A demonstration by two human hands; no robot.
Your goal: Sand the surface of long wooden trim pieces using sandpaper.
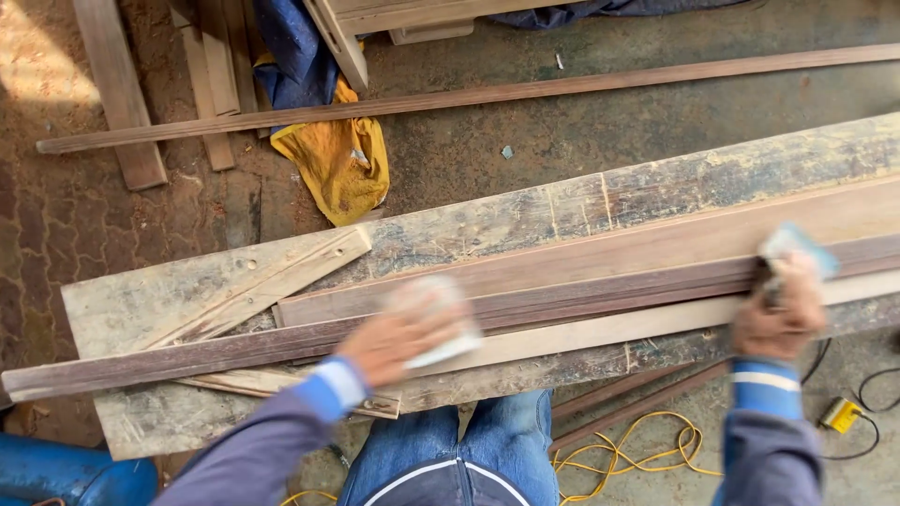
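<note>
The left hand [398,335], blurred, presses a pale sanding pad [441,323] onto the long dark strip of wood [581,295], its grip clenched over the pad, while the right hand [778,314] grasps a bluish pad [797,245] on the same strip farther along. The strip lies lengthwise on a wide worn plank [169,300] serving as the table, flanked by pale boards [656,245], its near edge just above the person's knees. Beyond the far edge, open concrete floor [562,141] holds a thin batten [469,96] and a yellow cloth [342,169]; yellow cable [656,450] coils below.
</note>
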